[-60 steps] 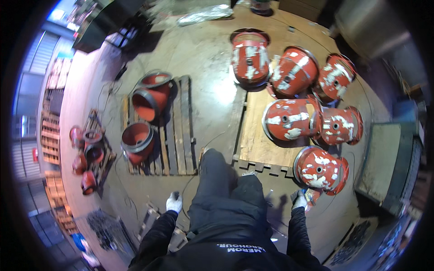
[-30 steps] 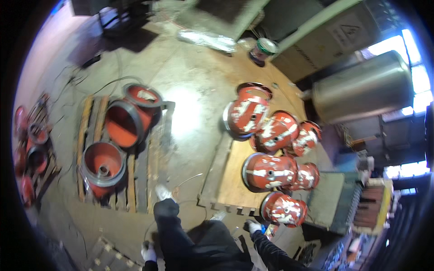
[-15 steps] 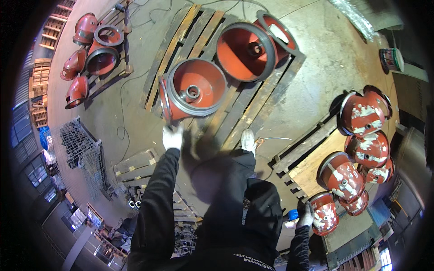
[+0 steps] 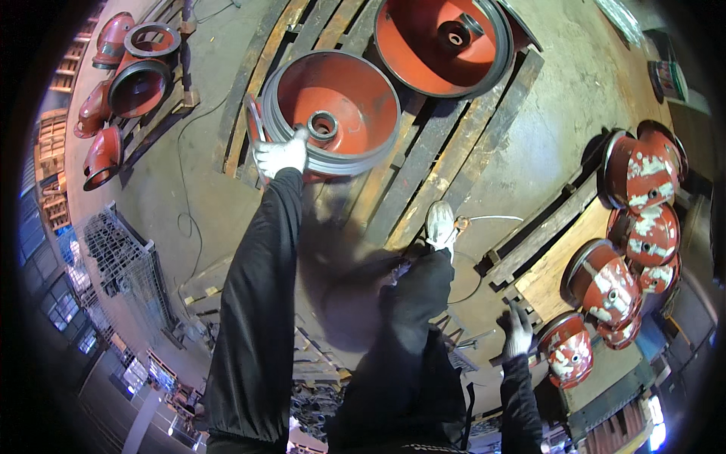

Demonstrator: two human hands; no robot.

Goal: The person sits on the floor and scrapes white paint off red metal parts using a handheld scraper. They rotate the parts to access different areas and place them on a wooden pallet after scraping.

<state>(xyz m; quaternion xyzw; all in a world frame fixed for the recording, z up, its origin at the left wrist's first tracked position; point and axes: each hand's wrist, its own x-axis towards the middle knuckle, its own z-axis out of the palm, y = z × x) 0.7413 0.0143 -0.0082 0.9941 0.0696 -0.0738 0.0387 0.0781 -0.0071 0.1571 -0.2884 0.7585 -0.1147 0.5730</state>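
My left hand point(image 4: 281, 157), in a white glove, grips the near-left rim of a large red bowl-shaped metal casting point(image 4: 363, 98). Its thumb lies over the grey rim, and a dark round hub stands inside the bowl. This casting rests on a wooden pallet point(image 4: 412, 170) with a flange on its left side. Behind it to the right is a second red casting point(image 4: 416, 45) of the same kind. Off to the right, my right hand point(image 4: 519, 333) hangs with its gloved fingers apart and nothing in it, near a red casting with white patches point(image 4: 567, 352).
More white-patched red castings point(image 4: 605, 284) stand on a board-topped pallet point(image 4: 556, 284) at right. Red elbow-shaped castings point(image 4: 140, 89) sit on a pallet at far left. A wire cage point(image 4: 125, 261) stands at left. My shoe point(image 4: 439, 223) is beside the pallet, near a hose point(image 4: 491, 219).
My left hand has moved up from beside the casting onto its rim. My right hand has risen and shifted right. The view has moved closer to the castings on the pallet.
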